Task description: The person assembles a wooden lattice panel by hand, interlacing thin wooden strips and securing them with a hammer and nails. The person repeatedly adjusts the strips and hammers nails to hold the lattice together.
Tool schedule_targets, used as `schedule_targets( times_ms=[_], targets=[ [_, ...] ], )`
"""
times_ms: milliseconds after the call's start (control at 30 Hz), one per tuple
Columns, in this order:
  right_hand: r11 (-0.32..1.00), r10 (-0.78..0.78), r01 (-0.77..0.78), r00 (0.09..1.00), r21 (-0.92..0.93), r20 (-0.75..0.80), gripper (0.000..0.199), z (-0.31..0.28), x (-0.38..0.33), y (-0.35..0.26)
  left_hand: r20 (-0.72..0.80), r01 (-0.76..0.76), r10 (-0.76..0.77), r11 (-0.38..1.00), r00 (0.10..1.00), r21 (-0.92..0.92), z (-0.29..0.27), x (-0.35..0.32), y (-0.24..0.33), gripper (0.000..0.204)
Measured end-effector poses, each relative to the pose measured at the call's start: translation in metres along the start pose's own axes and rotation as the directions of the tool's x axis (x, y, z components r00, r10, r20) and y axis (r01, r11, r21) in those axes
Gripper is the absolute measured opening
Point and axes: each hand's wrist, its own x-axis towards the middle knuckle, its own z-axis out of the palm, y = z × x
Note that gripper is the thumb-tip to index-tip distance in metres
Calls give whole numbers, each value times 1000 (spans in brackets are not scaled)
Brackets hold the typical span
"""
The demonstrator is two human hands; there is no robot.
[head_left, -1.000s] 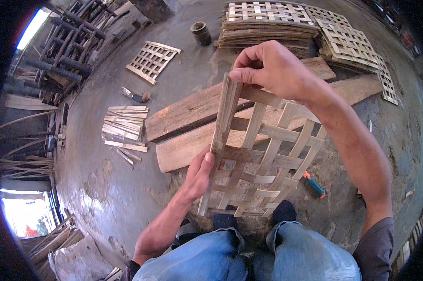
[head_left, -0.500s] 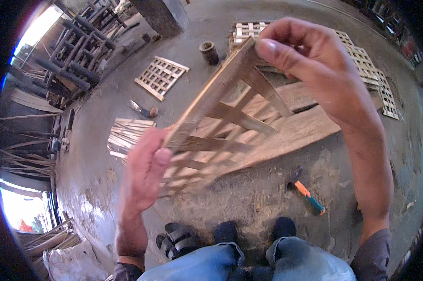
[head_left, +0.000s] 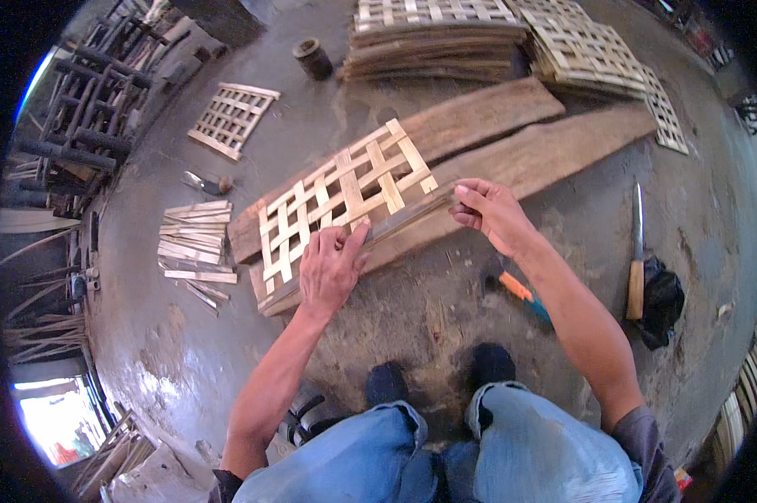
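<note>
A woven lattice panel (head_left: 351,188) of pale slats lies across two rough wooden planks (head_left: 592,149). My left hand (head_left: 331,267) is closed on the panel's near edge, its thumb and fingers bent over the dark edge strip (head_left: 408,215). At the strip's right end, my right hand (head_left: 494,216) pinches with thumb and fingertips. Under my right forearm lies a hammer (head_left: 516,286) with an orange and teal handle, partly hidden. Loose flat slats (head_left: 196,243) are heaped left of the planks.
Stacked lattice panels (head_left: 433,42) stand at the far side, with more (head_left: 583,42) to their right. A small panel (head_left: 233,120), a round pot (head_left: 312,59) and a short blade (head_left: 206,183) lie beyond the slats. A long knife (head_left: 636,268) lies at right beside a black bag (head_left: 661,303).
The panel has come down from a raised, tilted position to lie on the planks. Both hands have lowered with it, the right one moving from its upper corner to the near edge.
</note>
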Motion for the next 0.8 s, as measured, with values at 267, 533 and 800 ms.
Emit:
schedule_targets(
  times_ms=[267, 533, 800],
  targets=[
    [993, 115, -116, 992, 11, 50, 26, -33, -5, 39, 1, 2, -2, 999, 1000, -39, 26, -21, 13, 54],
    [989, 150, -150, 989, -11, -1, 25, -30, -8, 43, 28, -74, 81, 981, 996, -179, 34, 33, 59, 49],
    [987, 71, -75, 997, -142, -34, 22, -28, -1, 51, 32, -60, 72, 958, 997, -279, 55, 43, 62, 42]
  ],
)
